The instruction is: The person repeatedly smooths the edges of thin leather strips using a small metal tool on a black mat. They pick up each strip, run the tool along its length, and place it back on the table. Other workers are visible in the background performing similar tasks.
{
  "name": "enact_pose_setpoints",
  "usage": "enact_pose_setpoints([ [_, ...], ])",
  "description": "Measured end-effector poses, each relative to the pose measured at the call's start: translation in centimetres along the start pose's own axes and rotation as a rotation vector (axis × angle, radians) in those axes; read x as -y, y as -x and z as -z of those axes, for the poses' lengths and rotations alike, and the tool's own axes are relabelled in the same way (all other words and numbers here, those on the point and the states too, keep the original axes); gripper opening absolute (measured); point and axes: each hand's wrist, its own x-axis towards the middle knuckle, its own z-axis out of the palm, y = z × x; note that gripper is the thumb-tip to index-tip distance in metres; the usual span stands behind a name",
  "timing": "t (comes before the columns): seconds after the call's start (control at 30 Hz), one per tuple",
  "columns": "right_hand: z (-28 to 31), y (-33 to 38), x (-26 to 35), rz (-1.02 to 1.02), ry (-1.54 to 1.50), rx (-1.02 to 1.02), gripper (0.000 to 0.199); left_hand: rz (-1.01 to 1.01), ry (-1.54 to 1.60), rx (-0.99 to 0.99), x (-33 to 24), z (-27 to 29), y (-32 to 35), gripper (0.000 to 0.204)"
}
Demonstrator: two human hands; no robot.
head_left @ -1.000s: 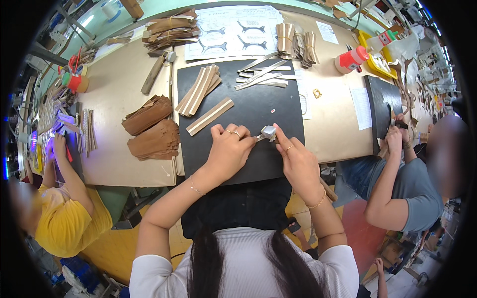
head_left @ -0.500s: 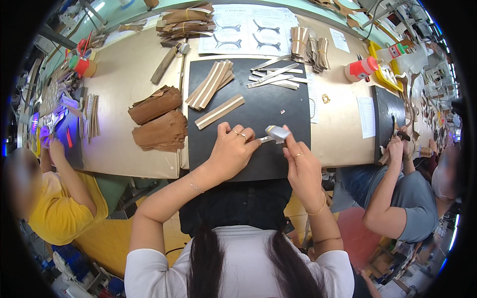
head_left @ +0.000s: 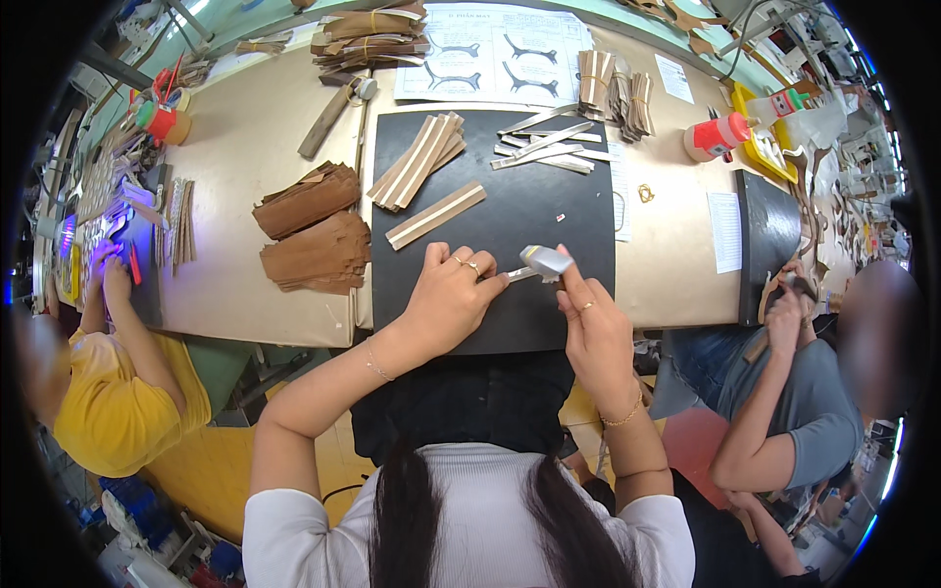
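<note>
My left hand (head_left: 453, 292) is closed, with thumb and fingertips pinching a narrow light strip (head_left: 520, 275) just above the black mat (head_left: 421, 328). My right hand (head_left: 598, 338) is wrapped round a hammer, whose shiny metal head (head_left: 545, 261) sits over the strip's far end. Its handle is hidden in my grip. Whether head and strip touch, I cannot tell. Beyond my left hand lies a single brown strip with a pale centre band (head_left: 435, 217), and a fanned pile of similar strips (head_left: 419, 162). A loose heap of silvery strips (head_left: 549, 147) lies on the mat's far part.
Two brown leather stacks (head_left: 314, 257) lie left of the mat, near another hammer (head_left: 331, 122). Printed sheets (head_left: 490, 54) and banded bundles (head_left: 594, 83) are at the back. A red-capped bottle (head_left: 716, 136) stands right. Co-workers sit on both sides.
My left hand and the strip have shifted very slightly left. The hammer head has moved a little leftward over the strip. At right, the co-worker's hands have shifted.
</note>
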Motion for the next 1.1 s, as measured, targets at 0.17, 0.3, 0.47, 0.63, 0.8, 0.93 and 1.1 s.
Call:
enact_pose_setpoints([
  [0.17, 0.1, 0.0, 0.5, 0.016, 0.11, 0.167, 0.055, -0.091, -0.066, -0.014, 0.2, 0.1, 0.0, 0.016],
  [0.3, 0.1, 0.1, 0.0, 0.009, 0.005, -0.017, 0.055, -0.063, -0.046, -0.016, 0.1, -0.6, -0.5, 0.019],
  [0.47, -0.9, -0.3, -0.7, -0.035, 0.148, 0.033, 0.051, 0.055, 0.085, -0.076, -0.4, -1.4, -1.5, 0.016],
  [0.63, -0.1, -0.5, -1.1, -0.031, 0.151, 0.072, 0.051, 0.154, 0.155, -0.032, 0.0, -0.5, -1.3, 0.009],
  [0.8, -0.2, -0.7, -0.3, 0.034, -0.043, -0.074, 0.054, 0.013, -0.087, -0.012, -0.5, -0.3, -1.0, 0.015],
  [0.93, -0.2, -0.6, -0.2, 0.039, 0.103, 0.072, 0.055, -0.033, -0.124, -0.041, -0.4, -0.5, -0.9, 0.018],
  [1.1, -0.9, -0.7, -0.3, 0.022, -0.011, -0.048, 0.051, -0.023, -0.152, -0.056, -0.6, -0.9, -0.5, 0.017],
])
